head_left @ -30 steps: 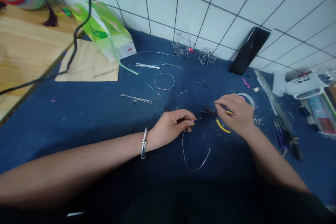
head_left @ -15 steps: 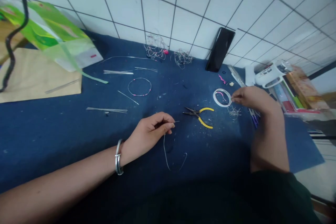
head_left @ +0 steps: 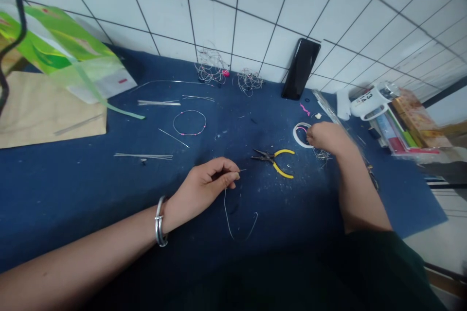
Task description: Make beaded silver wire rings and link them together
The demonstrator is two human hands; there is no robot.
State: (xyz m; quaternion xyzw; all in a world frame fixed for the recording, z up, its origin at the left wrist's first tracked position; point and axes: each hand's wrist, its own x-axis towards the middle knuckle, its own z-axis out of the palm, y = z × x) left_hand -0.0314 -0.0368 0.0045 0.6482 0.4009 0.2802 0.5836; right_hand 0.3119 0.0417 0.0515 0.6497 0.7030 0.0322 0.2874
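My left hand [head_left: 206, 184] is closed in a pinch on a thin wire [head_left: 226, 216]. A short end pokes out past the fingertips, and the rest hangs below in a hooked curve. My right hand [head_left: 328, 138] reaches to a white ring-shaped roll [head_left: 295, 138], its fingertips bunched at the right side of the ring; what they hold, if anything, is hidden. A pink strand [head_left: 301, 128] lies inside the ring. Between the hands rest pliers [head_left: 282, 170] with yellow handles, jaws slightly parted. A wire loop with pink beads [head_left: 182, 133] lies farther left.
Straight wire pieces [head_left: 158, 103] lie at left, tangled wire [head_left: 249, 81] along the tiled wall. A black phone [head_left: 301, 69] leans there. Wire scraps [head_left: 323, 156] are beside my right hand; a white mug [head_left: 368, 102] stands far right. A green bag [head_left: 69, 43] and brown paper [head_left: 80, 119] occupy the left.
My right hand has shifted from the outer right edge of the white roll toward its inside. The left hand keeps its pinch on the wire. The whole view has shifted slightly.
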